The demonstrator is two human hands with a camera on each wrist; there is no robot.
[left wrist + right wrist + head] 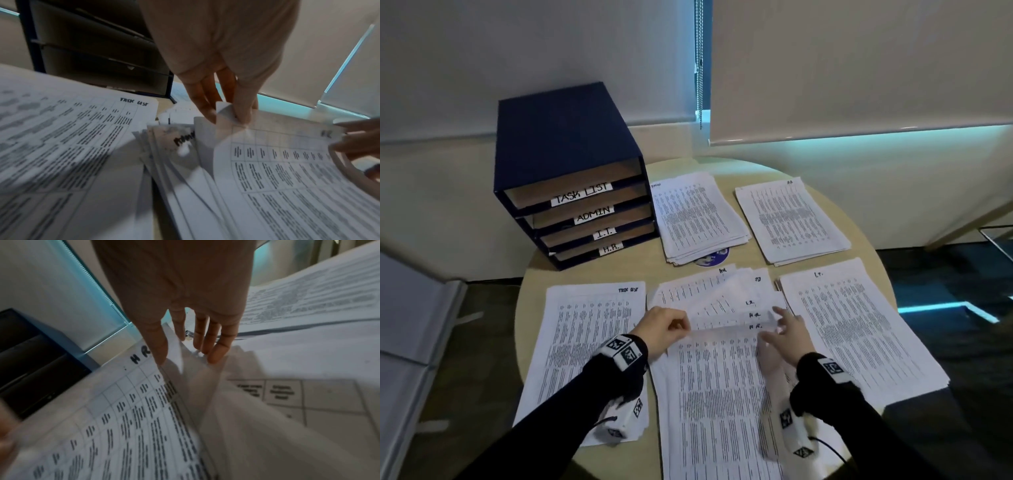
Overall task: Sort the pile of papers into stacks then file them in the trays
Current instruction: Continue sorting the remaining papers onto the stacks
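The unsorted pile point(719, 418) lies front centre on the round table point(859, 205), with its upper sheets fanned out. Its top sheet point(726, 370), marked H.R. point(141, 356), is lifted at the far edge. My left hand point(681, 325) pinches its far left corner point(230, 116). My right hand point(782, 325) holds its far right corner between thumb and nearly straight fingers point(185, 356). Sorted stacks lie around the pile: TASK LIST point(585, 342) on the left, I.T. point(852, 329) on the right, and two more point(695, 216) point(791, 222) at the back.
A dark blue tray unit point(565, 144) stands at the table's back left, with slots labelled TASK LIST, ADMIN, I.T. and H.R. from top to bottom. A round blue sticker point(714, 258) peeks out under the back centre stack. Window blinds hang behind the table.
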